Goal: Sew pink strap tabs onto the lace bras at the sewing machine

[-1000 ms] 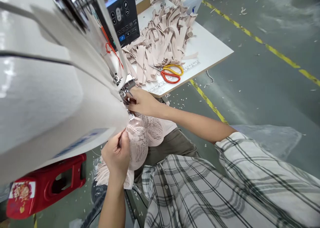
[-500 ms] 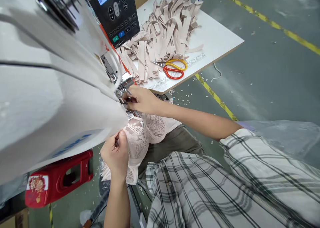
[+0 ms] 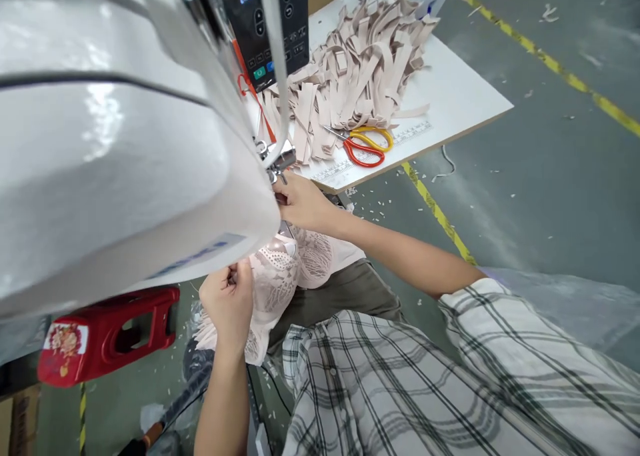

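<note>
A pale pink lace bra (image 3: 274,286) hangs over my lap at the front of a white sewing machine (image 3: 165,196). My left hand (image 3: 227,303) is closed, pinching the bra's edge at the near cup between thumb and fingers. Beyond it, my right hand (image 3: 307,203) reaches in beside the needle area above the far cup. Its fingers are curled, and their tips are partly hidden by the machine head, so what they grip does not show. Metal parts of the presser area (image 3: 281,166) stand just above that hand.
On the white tabletop (image 3: 467,86) lies a heap of pale pink fabric strips (image 3: 360,63). Scissors with red and yellow handles (image 3: 367,146) rest at the heap's front. A control panel (image 3: 280,29) stands behind the machine head. A red plastic stool (image 3: 107,336) is at lower left.
My viewpoint has shifted, so the machine head now covers more of the needle area and the tabletop appears farther right. Both hands stay at about the same places on the bra.
</note>
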### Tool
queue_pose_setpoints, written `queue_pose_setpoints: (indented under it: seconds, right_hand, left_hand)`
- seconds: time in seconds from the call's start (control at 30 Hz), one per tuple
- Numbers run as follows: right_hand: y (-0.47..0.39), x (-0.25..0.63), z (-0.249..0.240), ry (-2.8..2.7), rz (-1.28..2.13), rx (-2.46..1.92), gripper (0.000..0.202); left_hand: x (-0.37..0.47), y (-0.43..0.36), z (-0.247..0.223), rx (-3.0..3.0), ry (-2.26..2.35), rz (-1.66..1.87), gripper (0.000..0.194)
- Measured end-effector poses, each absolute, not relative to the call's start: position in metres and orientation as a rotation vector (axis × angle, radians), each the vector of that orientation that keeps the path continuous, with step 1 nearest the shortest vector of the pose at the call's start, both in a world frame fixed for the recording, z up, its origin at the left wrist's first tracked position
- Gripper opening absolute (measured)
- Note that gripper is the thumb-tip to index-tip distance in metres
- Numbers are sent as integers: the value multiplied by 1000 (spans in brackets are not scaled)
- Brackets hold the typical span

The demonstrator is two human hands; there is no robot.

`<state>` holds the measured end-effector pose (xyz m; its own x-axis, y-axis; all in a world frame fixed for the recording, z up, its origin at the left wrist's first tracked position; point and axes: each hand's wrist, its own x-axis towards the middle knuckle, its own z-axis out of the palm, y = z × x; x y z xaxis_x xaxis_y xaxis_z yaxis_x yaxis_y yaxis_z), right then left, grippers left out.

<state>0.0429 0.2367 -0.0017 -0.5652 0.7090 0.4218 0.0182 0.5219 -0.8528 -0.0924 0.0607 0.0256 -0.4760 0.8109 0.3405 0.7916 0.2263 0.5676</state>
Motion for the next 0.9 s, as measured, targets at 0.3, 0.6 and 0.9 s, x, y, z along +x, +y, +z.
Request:
queue_pose_setpoints:
  seconds: [0.3,0.6,0.9]
  right_hand:
    - [231,41,-3,-1905,1132,-635,11]
    - [191,67,-10,-1545,1535,-776,25]
    - [79,135,-10,-1762,1769,-451,20]
  left_hand:
    - [-100,58,22,1556,2515,1066,14]
    - [-94,55,34,1593,2295,930,23]
    - [-79,33,7,2149,2284,1228,30]
